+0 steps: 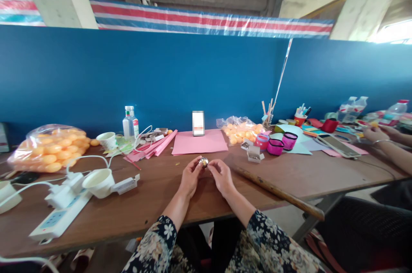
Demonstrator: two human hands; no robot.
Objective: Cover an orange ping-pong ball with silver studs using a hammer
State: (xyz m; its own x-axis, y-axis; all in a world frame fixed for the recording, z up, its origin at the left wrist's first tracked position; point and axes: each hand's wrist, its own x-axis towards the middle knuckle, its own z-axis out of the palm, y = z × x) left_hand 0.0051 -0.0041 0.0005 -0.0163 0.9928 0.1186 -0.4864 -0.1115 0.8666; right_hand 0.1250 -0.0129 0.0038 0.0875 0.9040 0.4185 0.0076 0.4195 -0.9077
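A small round shiny metallic object (203,162), yellowish at its middle, is held up just above the brown table (206,198). My left hand (191,177) pinches it from the left between thumb and fingers. From the other side, my right hand (222,175) has thumb and fingertips closed at its right edge. The object is too small for me to tell its exact kind. Behind both hands lie pink paper sheets (199,142), with a phone-like upright thing (198,123), its screen blurred out, standing on them.
A wooden stick (280,191) lies right, overhanging the front edge. Left are a power strip (61,217), a paper cup (98,183) and bagged orange balls (53,148). Small boxes (255,154) and pink-purple bands (276,147) lie right. Another person's hands (376,133) are far right.
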